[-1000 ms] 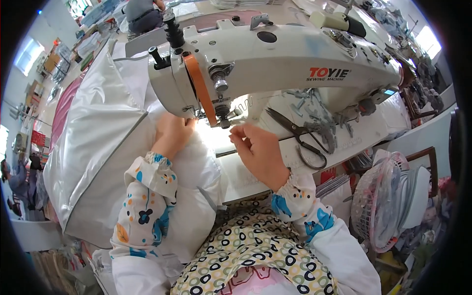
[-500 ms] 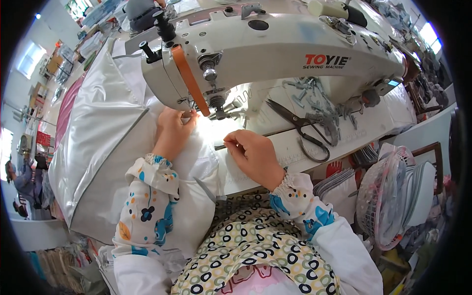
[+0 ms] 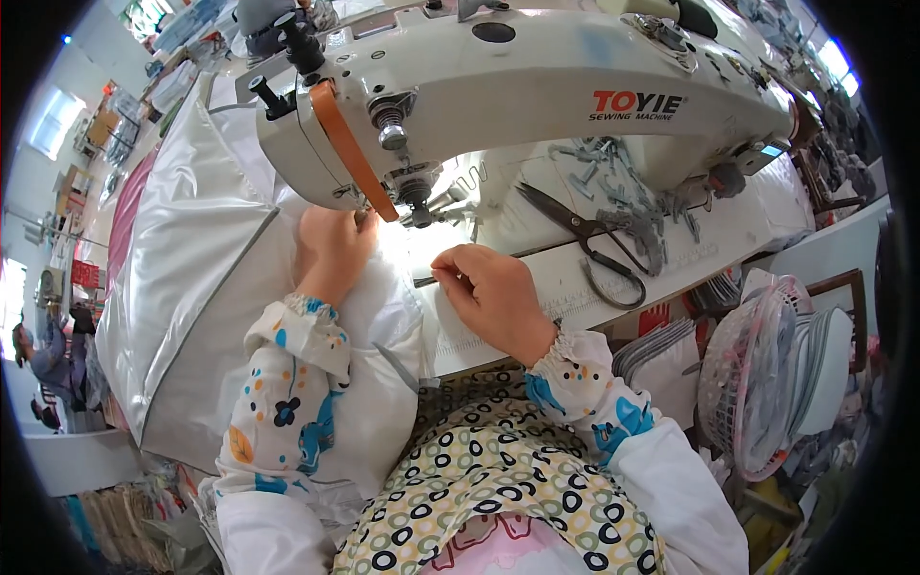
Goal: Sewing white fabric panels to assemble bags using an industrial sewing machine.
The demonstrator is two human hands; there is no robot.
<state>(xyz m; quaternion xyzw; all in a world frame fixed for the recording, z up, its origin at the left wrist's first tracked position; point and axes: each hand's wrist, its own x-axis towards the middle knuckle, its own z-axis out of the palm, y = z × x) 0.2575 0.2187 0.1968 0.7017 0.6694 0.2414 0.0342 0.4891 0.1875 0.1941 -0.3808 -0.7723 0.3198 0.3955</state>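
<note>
A large white sewing machine with an orange strip on its head spans the view, its needle area glaring under a bright lamp. Shiny white fabric with grey piping spreads over the left of the table and down toward my lap. My left hand is closed on this fabric beside the needle, its fingertips partly hidden by the machine head. To the right of the needle, my right hand hovers over the table edge with thumb and forefinger pinched; what they hold, if anything, is too small to make out.
Black-handled scissors lie on the machine bed, blades toward the needle. Beyond them are piled grey clips or tabs. A pink-rimmed basket holding grey-edged pieces stands lower right, next to stacked white pieces. Another person is at the top left.
The view has shifted slightly, so the machine head sits a little further left and up. My left fingers are curled in more at the needle. My right hand keeps its pinch, almost unmoved.
</note>
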